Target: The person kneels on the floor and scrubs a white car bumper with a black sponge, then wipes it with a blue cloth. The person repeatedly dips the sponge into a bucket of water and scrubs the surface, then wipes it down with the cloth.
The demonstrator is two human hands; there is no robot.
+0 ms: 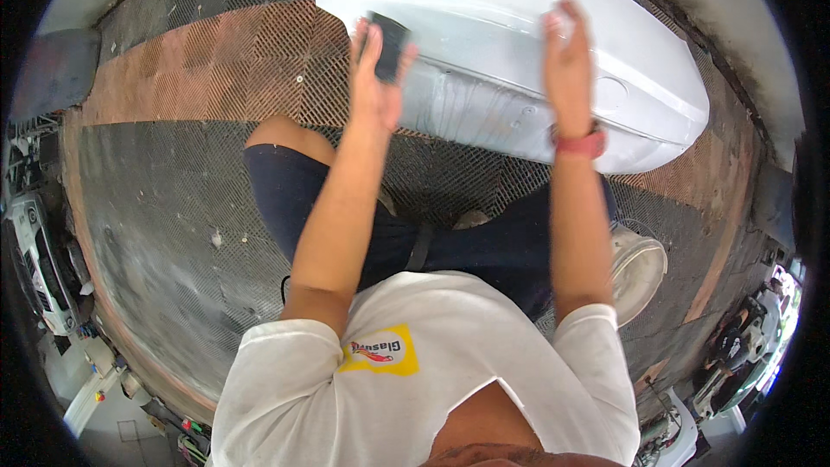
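A dark sanding block (388,43) was clamped in the left hand (373,78) against the white car panel (484,52), the right hand (566,60) laid flat with its grip apart; the panel looked partly sanded, dull and streaked at its near part, the far part yet smooth.

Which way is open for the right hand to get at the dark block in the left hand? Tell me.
Probably yes: the right hand rests on the white panel, and only bare panel lies between it and the dark block in the left hand.

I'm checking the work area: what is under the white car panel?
Under the white panel lies grated floor matting, brown and dark. The matting directly beneath it is covered. The left hand holds a dark block against it.
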